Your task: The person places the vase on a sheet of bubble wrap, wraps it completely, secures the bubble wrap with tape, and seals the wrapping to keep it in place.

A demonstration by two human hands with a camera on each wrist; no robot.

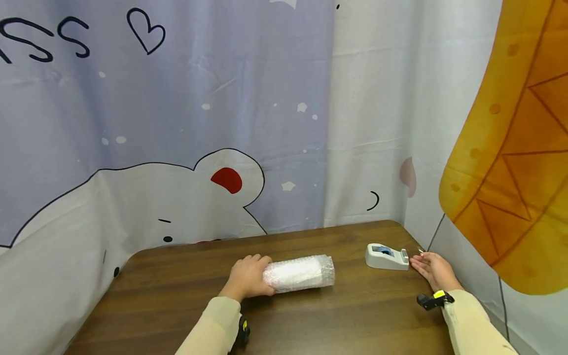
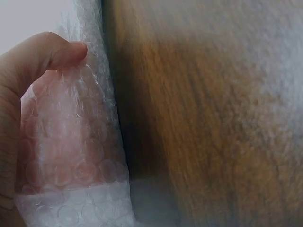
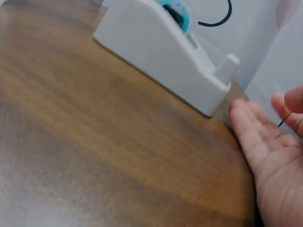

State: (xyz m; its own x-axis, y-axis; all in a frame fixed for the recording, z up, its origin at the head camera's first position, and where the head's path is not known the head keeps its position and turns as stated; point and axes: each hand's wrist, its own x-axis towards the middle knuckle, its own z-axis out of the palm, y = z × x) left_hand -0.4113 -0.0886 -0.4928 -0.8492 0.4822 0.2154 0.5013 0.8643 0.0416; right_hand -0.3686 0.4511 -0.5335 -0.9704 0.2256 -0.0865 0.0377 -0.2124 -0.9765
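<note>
My left hand (image 1: 249,277) grips one end of a roll-shaped bundle in clear bubble wrap (image 1: 306,272), which lies on the table. In the left wrist view, the thumb (image 2: 57,52) presses across the bubble wrap (image 2: 71,142). Close to the cutter end of a white tape dispenser (image 1: 385,257) is my right hand (image 1: 437,272), palm turned up. Its thumb and forefinger come together while the other fingers extend. A small pale spot shows at those fingertips, too small to tell what it is. The dispenser (image 3: 156,52) holds a blue-cored tape roll (image 3: 177,14).
The brown wooden table (image 1: 346,315) has rounded far corners. A printed curtain (image 1: 284,123) hangs right behind it and along its right side, close to my right hand. A dark cord (image 1: 437,230) runs down by the right edge.
</note>
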